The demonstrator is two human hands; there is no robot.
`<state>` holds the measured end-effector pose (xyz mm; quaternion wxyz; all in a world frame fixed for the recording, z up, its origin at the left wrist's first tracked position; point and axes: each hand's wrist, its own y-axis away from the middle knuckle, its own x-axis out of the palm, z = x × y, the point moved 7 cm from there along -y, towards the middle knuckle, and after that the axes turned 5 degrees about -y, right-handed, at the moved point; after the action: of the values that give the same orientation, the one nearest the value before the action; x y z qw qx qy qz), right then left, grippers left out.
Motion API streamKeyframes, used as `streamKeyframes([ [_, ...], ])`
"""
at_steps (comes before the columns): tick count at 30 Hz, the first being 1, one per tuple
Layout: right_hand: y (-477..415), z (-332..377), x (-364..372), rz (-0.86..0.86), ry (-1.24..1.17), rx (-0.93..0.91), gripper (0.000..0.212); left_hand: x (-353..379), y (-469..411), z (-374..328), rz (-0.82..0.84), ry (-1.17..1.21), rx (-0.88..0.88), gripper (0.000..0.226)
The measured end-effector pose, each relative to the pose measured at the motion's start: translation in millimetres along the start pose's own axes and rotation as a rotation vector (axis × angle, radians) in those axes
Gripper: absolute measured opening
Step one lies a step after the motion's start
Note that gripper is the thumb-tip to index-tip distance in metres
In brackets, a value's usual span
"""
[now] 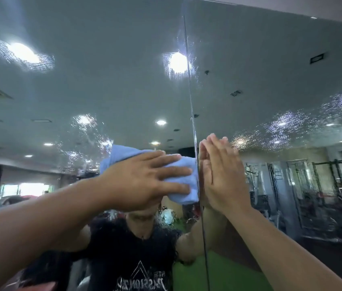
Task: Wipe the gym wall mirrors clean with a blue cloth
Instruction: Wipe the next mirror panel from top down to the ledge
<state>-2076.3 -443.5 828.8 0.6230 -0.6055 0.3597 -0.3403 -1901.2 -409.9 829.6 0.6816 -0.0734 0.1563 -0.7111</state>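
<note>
Pressing blue cloth (183,197) against mirror (94,93) with flat, straight-fingered left hand (142,179). Resting right hand (224,175), fingers straight, beside seam (191,101).

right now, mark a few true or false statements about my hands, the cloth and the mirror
1. The left hand presses the folded light-blue cloth against the glass wall mirror. True.
2. The right hand holds a spray bottle. False: it lies flat on the mirror, fingers straight, holding nothing.
3. The cloth lies right of the vertical seam between the mirror panels. False: it is left of it, its edge at the seam.
4. Shining droplets speckle the glass on the right panel. True.
</note>
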Motion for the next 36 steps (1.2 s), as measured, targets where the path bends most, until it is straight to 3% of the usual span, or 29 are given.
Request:
streamKeyframes([
  [2, 4.3, -1.7, 6.5, 0.02, 0.065, -0.015, 0.056, -3.7, -8.7, 21.7, -0.04, -0.031, -0.048, 0.052],
  [6, 6.7, -3.1, 8.1, -0.007, 0.098, -0.015, 0.058, -10.3, -31.3, 78.9, -0.099, -0.066, -0.326, 0.041],
  [9, 5.6, -3.6, 6.5, -0.001, 0.087, -0.024, 0.058, -9.3, -36.3, 74.3, -0.138, -0.133, -0.417, 0.041],
  [13, 5.8, -5.3, 6.3, 0.018, 0.057, -0.024, 0.058, -6.8, -22.5, 17.5, -0.115, -0.08, -0.349, 0.046],
  [17, 5.9, -6.3, 6.5, 0.038, 0.06, -0.015, 0.057, 3.1, 4.0, -51.5, -0.028, 0.027, -0.156, 0.043],
  [21, 5.8, -6.1, 7.1, 0.031, 0.069, -0.01, 0.057, 5.7, 14.6, -53.7, 0.005, 0.016, 0.002, 0.043],
  [24, 6.0, -5.8, 7.1, 0.018, 0.074, -0.003, 0.057, 4.0, 0.1, -12.1, -0.005, -0.038, -0.072, 0.051],
  [28, 7.4, -3.9, 6.9, 0.009, 0.085, -0.013, 0.06, -11.3, -16.7, 56.1, -0.085, -0.055, -0.378, 0.045],
  [30, 7.0, -5.0, 7.2, 0.015, 0.08, -0.012, 0.06, -13.6, -19.2, 59.3, -0.097, -0.055, -0.451, 0.047],
  [33, 6.9, -5.4, 6.4, 0.011, 0.072, -0.005, 0.059, -7.6, -14.5, 27.2, -0.09, -0.067, -0.413, 0.05],
  [36, 7.3, -5.7, 7.0, 0.025, 0.083, -0.009, 0.058, 0.5, 0.0, -21.8, -0.046, -0.02, -0.262, 0.051],
])
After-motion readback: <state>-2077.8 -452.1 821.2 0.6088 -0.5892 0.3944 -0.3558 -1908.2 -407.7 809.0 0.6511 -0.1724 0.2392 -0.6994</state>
